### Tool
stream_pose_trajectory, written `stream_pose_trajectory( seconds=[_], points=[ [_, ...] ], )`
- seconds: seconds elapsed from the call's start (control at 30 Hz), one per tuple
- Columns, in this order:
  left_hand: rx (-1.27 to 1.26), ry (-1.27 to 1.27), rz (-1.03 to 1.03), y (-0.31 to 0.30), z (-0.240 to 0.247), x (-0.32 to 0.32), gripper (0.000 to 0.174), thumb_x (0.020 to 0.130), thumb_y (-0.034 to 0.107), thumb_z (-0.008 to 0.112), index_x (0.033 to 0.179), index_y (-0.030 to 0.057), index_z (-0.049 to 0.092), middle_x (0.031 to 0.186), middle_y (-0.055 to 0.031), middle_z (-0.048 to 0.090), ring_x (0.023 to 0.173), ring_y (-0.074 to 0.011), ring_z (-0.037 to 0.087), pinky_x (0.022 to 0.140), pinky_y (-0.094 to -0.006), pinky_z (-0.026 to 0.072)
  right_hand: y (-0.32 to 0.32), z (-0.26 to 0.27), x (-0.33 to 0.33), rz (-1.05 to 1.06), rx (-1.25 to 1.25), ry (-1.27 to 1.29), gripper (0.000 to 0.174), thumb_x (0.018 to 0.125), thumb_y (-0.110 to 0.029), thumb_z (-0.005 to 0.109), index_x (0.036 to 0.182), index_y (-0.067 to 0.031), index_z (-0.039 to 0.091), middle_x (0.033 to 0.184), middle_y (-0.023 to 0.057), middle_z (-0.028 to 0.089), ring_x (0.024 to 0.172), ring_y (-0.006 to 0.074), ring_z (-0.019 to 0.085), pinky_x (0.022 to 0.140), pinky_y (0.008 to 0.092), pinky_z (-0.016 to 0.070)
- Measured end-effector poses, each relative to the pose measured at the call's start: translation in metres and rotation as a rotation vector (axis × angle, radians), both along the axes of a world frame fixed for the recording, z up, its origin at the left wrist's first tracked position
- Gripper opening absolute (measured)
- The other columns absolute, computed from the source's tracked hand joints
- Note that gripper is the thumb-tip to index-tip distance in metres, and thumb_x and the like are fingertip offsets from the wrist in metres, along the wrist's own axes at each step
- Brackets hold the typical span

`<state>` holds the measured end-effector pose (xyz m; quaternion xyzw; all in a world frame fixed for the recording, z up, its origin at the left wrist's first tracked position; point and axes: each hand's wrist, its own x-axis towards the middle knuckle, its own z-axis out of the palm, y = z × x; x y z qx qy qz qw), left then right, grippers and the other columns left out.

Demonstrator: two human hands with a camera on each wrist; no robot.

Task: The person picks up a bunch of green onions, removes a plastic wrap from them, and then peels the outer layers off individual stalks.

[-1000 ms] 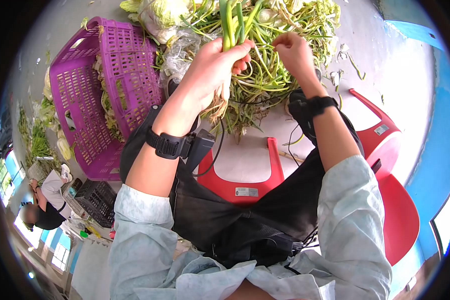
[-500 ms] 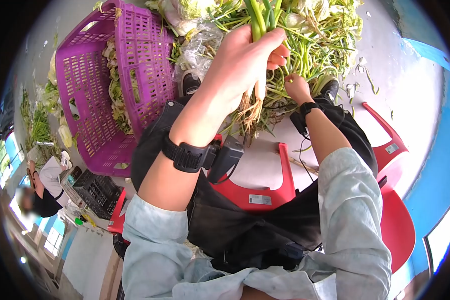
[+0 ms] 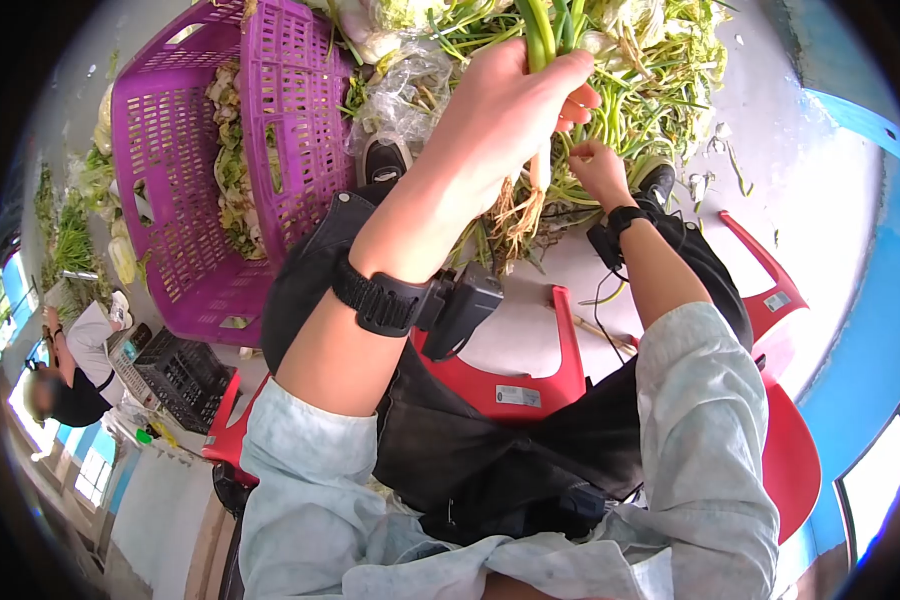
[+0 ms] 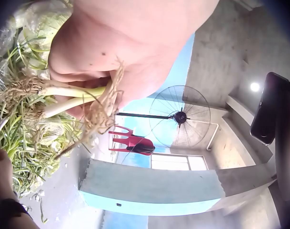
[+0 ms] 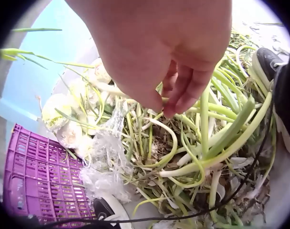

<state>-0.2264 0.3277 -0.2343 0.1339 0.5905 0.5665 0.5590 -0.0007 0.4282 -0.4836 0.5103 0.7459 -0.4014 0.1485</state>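
Note:
My left hand [image 3: 510, 110] grips a small bunch of scallions [image 3: 537, 35]. Their green tops rise above my fist, and the stringy roots [image 3: 518, 215] hang below it. In the left wrist view, white root ends [image 4: 64, 90] stick out past the fingers. My right hand [image 3: 600, 172] is lower, over a heap of loose scallions and trimmed leaves [image 3: 660, 90]. Seen from the right wrist, its fingers [image 5: 188, 88] bend loosely toward the thumb, close above the heap, with nothing visible held between them.
A purple crate [image 3: 300, 130] holding cabbage leaves lies tipped at the left. Crumpled clear plastic [image 3: 405, 95] lies beside the heap, near a shoe [image 3: 383, 160]. Red stools [image 3: 515, 390] stand below and at the right. A cable [image 5: 230, 195] crosses the right wrist view. Another person [image 3: 65, 375] sits far left.
My right hand has dropped from beside the left hand to low over the heap, and its fingers have loosened. The left hand still holds the scallions, shifted up and right in view.

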Motion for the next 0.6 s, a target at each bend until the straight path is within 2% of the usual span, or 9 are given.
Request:
stream_pose_trajectory(
  seconds=[0.1, 0.23, 0.33, 0.4, 0.43, 0.53, 0.57, 0.6],
  points=[
    [0.018, 0.011, 0.002, -0.001, 0.001, 0.000, 0.027, 0.102, 0.027, 0.065, 0.107, 0.0010, 0.067, 0.093, -0.0072, 0.071, 0.085, -0.0142, 0.068, 0.079, -0.0290, 0.0543, 0.006, 0.016, -0.007, -0.161, 0.143, 0.209, 0.047, 0.083, -0.028, 0.073, 0.124, -0.0083, 0.062, 0.101, 0.0128, 0.074, 0.093, 0.0295, 0.071, 0.087, 0.0413, 0.0551],
    [0.025, 0.009, 0.022, -0.003, -0.006, -0.002, 0.027, 0.101, 0.028, 0.066, 0.106, 0.0017, 0.067, 0.093, -0.0067, 0.070, 0.084, -0.0140, 0.067, 0.078, -0.0292, 0.0543, 0.033, 0.079, -0.032, -0.164, 0.138, 0.335, 0.043, 0.084, -0.028, 0.073, 0.121, -0.0085, 0.066, 0.106, 0.0114, 0.075, 0.095, 0.0282, 0.072, 0.088, 0.0401, 0.0543],
    [0.014, -0.009, 0.014, -0.004, -0.010, 0.000, 0.027, 0.101, 0.029, 0.066, 0.106, 0.0019, 0.066, 0.093, -0.0063, 0.070, 0.084, -0.0140, 0.067, 0.078, -0.0294, 0.0543, 0.055, 0.136, -0.039, -0.086, 0.116, 0.451, 0.037, 0.088, -0.026, 0.073, 0.120, -0.0069, 0.068, 0.107, 0.0069, 0.074, 0.085, 0.0184, 0.070, 0.078, 0.0324, 0.0545],
    [0.009, -0.012, -0.009, -0.003, -0.005, 0.001, 0.026, 0.102, 0.027, 0.064, 0.107, 0.0021, 0.066, 0.094, -0.0063, 0.070, 0.084, -0.0140, 0.067, 0.079, -0.0294, 0.0548, 0.046, 0.194, -0.045, -0.164, 0.141, 0.511, 0.031, 0.094, -0.020, 0.070, 0.120, -0.0041, 0.067, 0.104, 0.0050, 0.073, 0.081, 0.0122, 0.067, 0.073, 0.0272, 0.0529],
    [0.015, -0.016, -0.015, -0.004, -0.004, 0.001, 0.025, 0.103, 0.027, 0.064, 0.108, 0.0021, 0.066, 0.094, -0.0064, 0.070, 0.085, -0.0141, 0.068, 0.079, -0.0293, 0.0550, 0.046, 0.200, -0.040, -0.172, 0.153, 0.663, 0.026, 0.098, -0.016, 0.067, 0.121, -0.0037, 0.066, 0.100, 0.0038, 0.072, 0.081, 0.0100, 0.066, 0.072, 0.0247, 0.0523],
    [0.010, -0.023, -0.028, -0.005, -0.001, 0.004, 0.025, 0.104, 0.025, 0.062, 0.111, 0.0016, 0.064, 0.096, -0.0075, 0.071, 0.087, -0.0155, 0.069, 0.081, -0.0294, 0.0565, 0.018, 0.242, -0.029, -0.291, 0.081, 0.739, 0.024, 0.101, -0.014, 0.063, 0.123, -0.0041, 0.064, 0.099, 0.0047, 0.070, 0.083, 0.0103, 0.067, 0.074, 0.0243, 0.0534],
    [0.013, -0.028, -0.039, -0.006, -0.002, 0.004, 0.025, 0.104, 0.025, 0.062, 0.112, 0.0015, 0.064, 0.097, -0.0079, 0.071, 0.088, -0.0159, 0.070, 0.081, -0.0296, 0.0567, 0.009, 0.247, -0.029, -0.386, -0.064, 0.767, 0.024, 0.103, -0.013, 0.059, 0.125, -0.0037, 0.063, 0.103, 0.0074, 0.071, 0.086, 0.0118, 0.069, 0.079, 0.0253, 0.0554],
    [0.015, -0.037, -0.058, -0.007, -0.004, 0.006, 0.025, 0.104, 0.025, 0.062, 0.113, 0.0013, 0.064, 0.097, -0.0082, 0.071, 0.089, -0.0164, 0.070, 0.082, -0.0298, 0.0569, 0.002, 0.253, -0.030, -0.344, -0.127, 0.833, 0.025, 0.106, -0.011, 0.053, 0.127, -0.0013, 0.061, 0.109, 0.0110, 0.072, 0.092, 0.0150, 0.071, 0.084, 0.0266, 0.0558]
  ],
)
